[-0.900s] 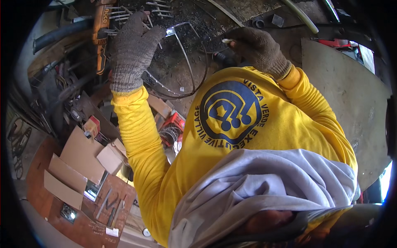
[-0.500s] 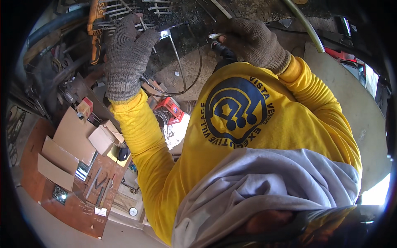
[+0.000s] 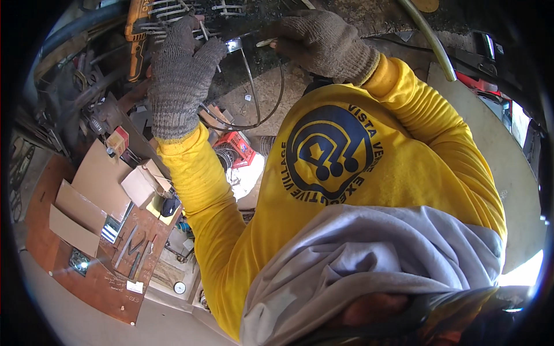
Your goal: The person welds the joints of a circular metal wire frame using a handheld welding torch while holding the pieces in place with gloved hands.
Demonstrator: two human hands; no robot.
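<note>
My left hand (image 3: 182,78), in a grey knit glove, is closed around a thin metal rod (image 3: 204,30) at the far left of the dark work surface. To its right stands a bent thin metal frame (image 3: 249,78) with a bright shiny piece (image 3: 234,45) at its top corner. My right hand (image 3: 326,46), gloved alike, pinches a small slim pale-tipped piece (image 3: 266,42); its kind cannot be made out. That tip points left, close to the bent frame's upper end. Beyond my left hand lie welded metal rods (image 3: 167,11) in a grid.
An orange power tool (image 3: 137,37) lies left of my left hand. A dark cable (image 3: 279,98) loops below the frame. Cardboard pieces (image 3: 101,179) and hand tools (image 3: 135,254) rest on a brown board (image 3: 69,277) at lower left. A greenish tube (image 3: 430,40) juts in at upper right.
My right hand has moved left with the pale-tipped piece, nearer the bent frame. My left hand stays almost in place. The whole view has shifted slightly.
</note>
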